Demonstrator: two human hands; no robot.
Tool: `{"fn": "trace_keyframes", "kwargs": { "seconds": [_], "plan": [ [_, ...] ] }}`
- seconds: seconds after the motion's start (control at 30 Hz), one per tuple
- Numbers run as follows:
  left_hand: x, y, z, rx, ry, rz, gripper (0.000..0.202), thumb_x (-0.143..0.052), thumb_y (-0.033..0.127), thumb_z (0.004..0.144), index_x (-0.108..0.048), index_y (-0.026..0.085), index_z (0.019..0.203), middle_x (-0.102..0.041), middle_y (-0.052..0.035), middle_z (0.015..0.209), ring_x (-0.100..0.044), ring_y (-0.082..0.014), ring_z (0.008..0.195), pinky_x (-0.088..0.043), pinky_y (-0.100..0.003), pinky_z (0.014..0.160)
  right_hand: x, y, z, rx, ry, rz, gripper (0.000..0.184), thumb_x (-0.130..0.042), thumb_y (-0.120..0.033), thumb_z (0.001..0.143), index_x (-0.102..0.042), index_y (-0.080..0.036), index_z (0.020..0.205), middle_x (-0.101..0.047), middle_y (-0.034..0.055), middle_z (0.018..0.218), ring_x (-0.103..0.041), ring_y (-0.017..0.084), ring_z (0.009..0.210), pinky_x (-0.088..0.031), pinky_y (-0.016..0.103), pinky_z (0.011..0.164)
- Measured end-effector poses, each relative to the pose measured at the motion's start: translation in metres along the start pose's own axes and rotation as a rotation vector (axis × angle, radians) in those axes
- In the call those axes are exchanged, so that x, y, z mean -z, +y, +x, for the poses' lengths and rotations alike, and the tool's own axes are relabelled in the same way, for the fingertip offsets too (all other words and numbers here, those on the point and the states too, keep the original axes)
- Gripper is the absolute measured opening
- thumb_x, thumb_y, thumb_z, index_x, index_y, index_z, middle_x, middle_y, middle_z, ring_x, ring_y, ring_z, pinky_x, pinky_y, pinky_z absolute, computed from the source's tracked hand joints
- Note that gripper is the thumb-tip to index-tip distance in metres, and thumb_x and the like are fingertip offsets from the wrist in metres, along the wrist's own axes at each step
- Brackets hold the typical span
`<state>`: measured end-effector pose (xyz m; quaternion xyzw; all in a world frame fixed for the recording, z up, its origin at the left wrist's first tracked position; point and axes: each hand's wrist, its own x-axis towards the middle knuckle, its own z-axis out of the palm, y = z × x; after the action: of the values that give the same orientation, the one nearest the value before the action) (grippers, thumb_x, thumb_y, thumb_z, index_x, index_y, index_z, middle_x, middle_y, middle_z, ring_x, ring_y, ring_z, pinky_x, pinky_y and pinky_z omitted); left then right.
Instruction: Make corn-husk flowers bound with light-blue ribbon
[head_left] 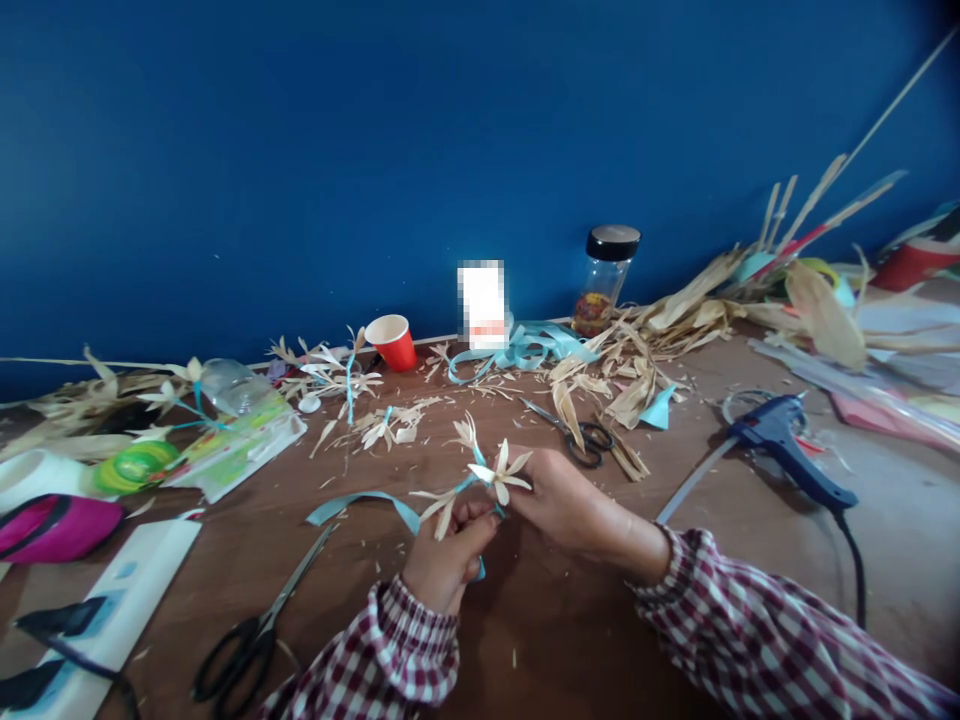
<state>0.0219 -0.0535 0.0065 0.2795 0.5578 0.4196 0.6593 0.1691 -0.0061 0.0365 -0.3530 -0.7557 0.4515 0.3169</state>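
Note:
Between my two hands is a sprig of pale corn-husk flowers [507, 474], its stems wrapped in light-blue tape. My left hand [444, 558] has its fingers closed around the lower stem, beneath a drooping flower on the left. On the right side, the fingers of my right hand [559, 500] pinch the sprig just behind the star-shaped flower; their tips are partly hidden. A light-blue ribbon [371, 499] trails leftward over the table from my left hand. Black-handled scissors [251, 640] lie to the left of that hand, blades pointing up and away.
Behind my hands lie a second pair of scissors [592, 440], husk scraps [630, 375] and coiled blue ribbon [544, 345]. A red cup [397, 350] and a lidded jar [604, 285] stand by the wall. A blue glue gun [787, 440] rests at right, a power strip [150, 570] at left.

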Motion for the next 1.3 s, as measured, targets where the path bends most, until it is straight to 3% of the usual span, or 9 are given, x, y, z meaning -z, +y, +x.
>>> {"fn": "trace_keyframes", "kwargs": {
  "seconds": [0.23,0.5,0.87,1.3],
  "plan": [
    [-0.004,0.005,-0.003,-0.038,0.026,0.034,0.024,-0.070,0.026,0.054,-0.058,0.015,0.072,-0.038,0.0085,0.052,-0.021,-0.0007,0.039,-0.010,-0.012,0.033,-0.009,0.006,-0.001,-0.135,0.059,0.096,0.004,-0.057,-0.013,0.073,-0.055,-0.016,0.072,-0.060,-0.0006,0.069,-0.054,0.011,0.063,-0.040,0.021,0.057],
    [0.001,0.001,0.001,0.021,-0.026,0.101,0.020,-0.068,0.024,0.057,-0.053,0.015,0.066,-0.034,0.0100,0.051,-0.017,0.0009,0.037,-0.010,-0.014,0.034,-0.014,0.021,0.000,-0.264,0.050,0.427,0.027,-0.068,-0.017,0.065,-0.044,-0.018,0.078,-0.055,-0.0039,0.068,-0.053,0.009,0.060,-0.039,0.019,0.053],
    [0.004,0.002,-0.002,0.039,-0.087,-0.115,0.028,-0.071,0.031,0.054,-0.052,0.015,0.068,-0.031,0.0109,0.046,-0.020,0.0000,0.036,-0.009,-0.011,0.032,-0.012,0.019,0.000,-0.215,0.074,0.285,0.028,-0.066,-0.015,0.067,-0.045,-0.019,0.084,-0.058,-0.0026,0.071,-0.057,0.011,0.065,-0.043,0.020,0.056],
    [0.006,-0.009,0.001,-0.044,-0.031,0.105,0.024,-0.071,0.031,0.060,-0.057,0.012,0.066,-0.037,0.0082,0.052,-0.020,0.0002,0.039,-0.013,-0.014,0.035,-0.011,0.012,-0.001,-0.243,0.051,0.304,0.029,-0.068,-0.013,0.065,-0.045,-0.019,0.082,-0.058,-0.0034,0.069,-0.056,0.011,0.063,-0.041,0.020,0.053]
  ]
}}
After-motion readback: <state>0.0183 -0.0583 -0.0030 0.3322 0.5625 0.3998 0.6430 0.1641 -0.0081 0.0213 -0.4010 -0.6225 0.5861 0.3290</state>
